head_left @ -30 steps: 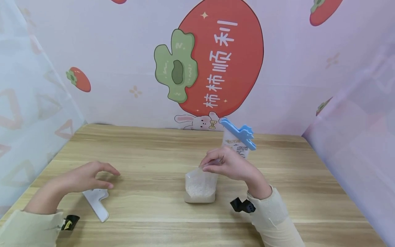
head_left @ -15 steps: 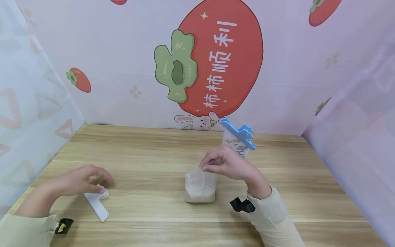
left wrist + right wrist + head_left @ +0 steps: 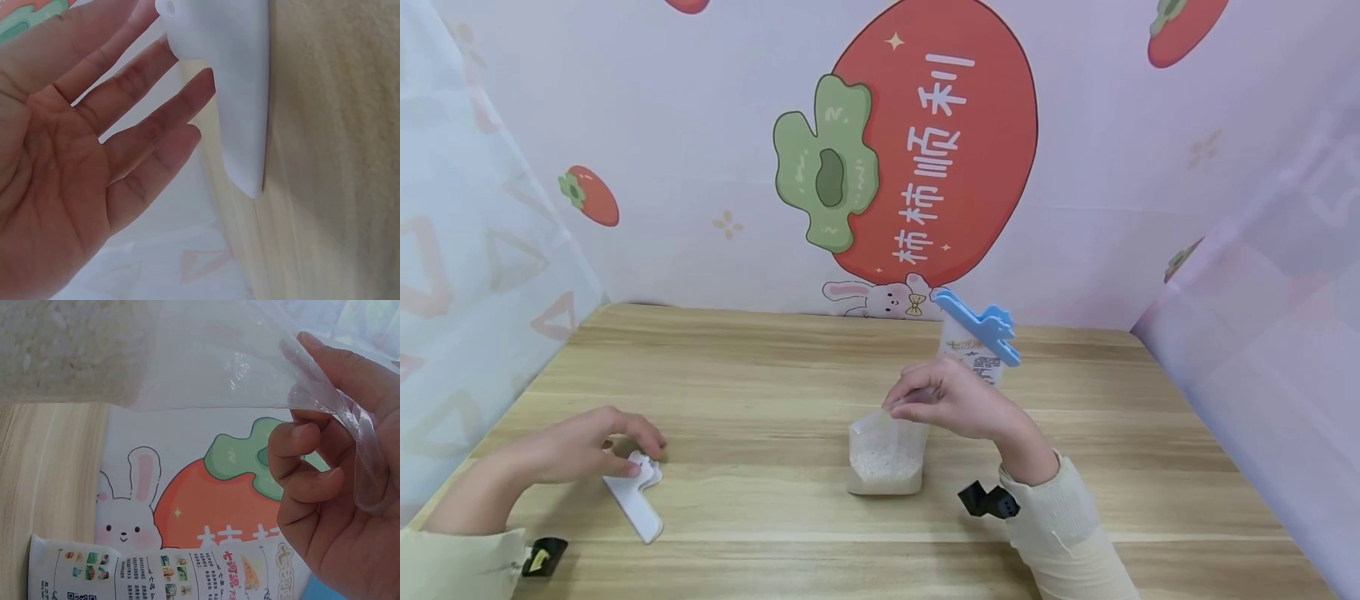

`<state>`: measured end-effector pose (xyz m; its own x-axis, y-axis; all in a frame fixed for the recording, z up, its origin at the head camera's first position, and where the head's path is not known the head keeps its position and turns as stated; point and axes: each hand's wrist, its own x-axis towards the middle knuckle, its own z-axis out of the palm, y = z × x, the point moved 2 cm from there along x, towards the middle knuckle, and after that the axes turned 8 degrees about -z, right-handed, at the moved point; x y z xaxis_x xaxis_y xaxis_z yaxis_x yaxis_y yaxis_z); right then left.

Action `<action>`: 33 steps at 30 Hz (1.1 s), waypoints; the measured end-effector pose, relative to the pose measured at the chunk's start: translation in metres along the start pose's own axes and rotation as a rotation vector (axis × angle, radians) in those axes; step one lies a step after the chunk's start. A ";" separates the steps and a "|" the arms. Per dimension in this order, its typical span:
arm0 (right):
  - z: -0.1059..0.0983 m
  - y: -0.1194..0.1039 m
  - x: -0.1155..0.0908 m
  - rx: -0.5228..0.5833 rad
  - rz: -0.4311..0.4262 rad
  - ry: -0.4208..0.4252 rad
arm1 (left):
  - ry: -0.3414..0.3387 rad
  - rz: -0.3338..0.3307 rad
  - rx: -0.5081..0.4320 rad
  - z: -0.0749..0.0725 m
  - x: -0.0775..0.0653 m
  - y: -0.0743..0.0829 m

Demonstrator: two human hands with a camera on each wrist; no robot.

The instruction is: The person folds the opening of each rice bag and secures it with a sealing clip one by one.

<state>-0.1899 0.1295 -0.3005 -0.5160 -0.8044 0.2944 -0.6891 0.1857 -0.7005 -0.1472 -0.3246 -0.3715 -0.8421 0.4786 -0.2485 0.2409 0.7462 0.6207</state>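
Note:
A white sealing clip [image 3: 635, 500] lies flat on the table at the left. My left hand [image 3: 583, 450] is over its handle end, thumb and fingers spread about it. In the left wrist view the fingers [image 3: 134, 131] are nearly straight, some tips at the edge of the white clip [image 3: 240, 94]; firm contact cannot be told. Near the middle stands a clear plastic bag of rice [image 3: 886, 467]. My right hand [image 3: 951, 396] pinches its gathered top between thumb and fingers. In the right wrist view the bag's loose end [image 3: 369, 462] passes across the palm.
Behind my right hand stands a white printed package [image 3: 972, 350], with a blue clip [image 3: 981, 325] across its top. The wooden table [image 3: 760, 550] is bordered by printed cloth walls [image 3: 685, 150] at the back and both sides.
My left hand has moved left and down toward the white clip, its thumb coming over the handle end. The right hand keeps its pinch on the bag of rice.

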 end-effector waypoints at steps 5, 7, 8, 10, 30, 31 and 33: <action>0.000 0.000 0.000 -0.006 -0.001 0.002 | 0.002 -0.016 0.002 -0.001 0.000 0.000; 0.000 0.000 0.000 -0.012 0.000 0.003 | 0.001 -0.017 -0.001 -0.001 0.001 -0.001; 0.000 0.000 0.000 -0.013 0.000 0.004 | 0.002 -0.019 0.000 -0.001 0.001 -0.001; 0.000 0.000 -0.001 -0.010 0.002 0.004 | 0.001 -0.019 0.003 -0.001 0.001 -0.002; 0.000 -0.001 0.000 -0.005 0.025 0.003 | 0.007 0.165 -0.034 0.003 0.006 0.003; 0.000 -0.001 0.000 -0.006 0.023 0.001 | 0.007 0.183 -0.034 0.003 0.007 0.004; 0.000 -0.002 0.000 -0.006 0.021 -0.002 | 0.010 0.215 -0.034 0.003 0.008 0.006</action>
<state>-0.1887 0.1291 -0.2996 -0.5299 -0.8012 0.2782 -0.6811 0.2065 -0.7025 -0.1509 -0.3149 -0.3713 -0.7778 0.6203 -0.1010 0.3989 0.6115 0.6834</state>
